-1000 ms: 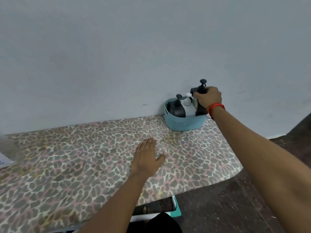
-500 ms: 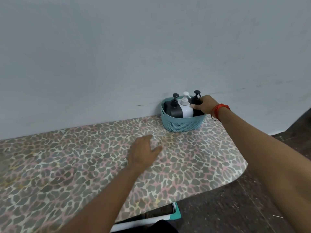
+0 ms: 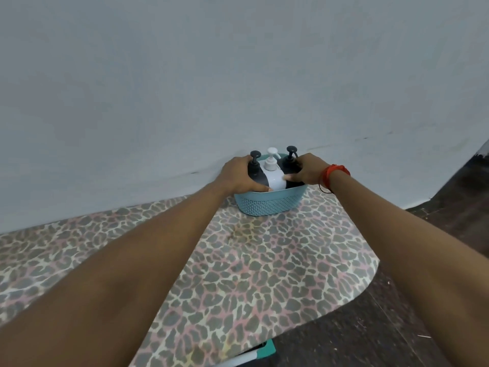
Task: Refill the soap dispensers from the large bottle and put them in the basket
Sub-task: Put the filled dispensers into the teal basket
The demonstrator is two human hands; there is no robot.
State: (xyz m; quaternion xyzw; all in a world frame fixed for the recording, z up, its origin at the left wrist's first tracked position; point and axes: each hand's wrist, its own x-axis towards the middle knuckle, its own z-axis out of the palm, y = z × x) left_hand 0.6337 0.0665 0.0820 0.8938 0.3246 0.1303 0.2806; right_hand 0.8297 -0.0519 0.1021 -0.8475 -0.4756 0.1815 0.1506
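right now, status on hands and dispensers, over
Left hand grips left black dispenser, right hand grips right black dispenser. All three upright in basket, white dispenser in the middle. Wall close behind basket.

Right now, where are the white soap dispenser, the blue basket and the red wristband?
white soap dispenser [image 3: 276,181]: head view, on its white body below the pump.
blue basket [image 3: 270,205]: head view, on its perforated front wall.
red wristband [image 3: 335,172]: head view, on the band round the right wrist.
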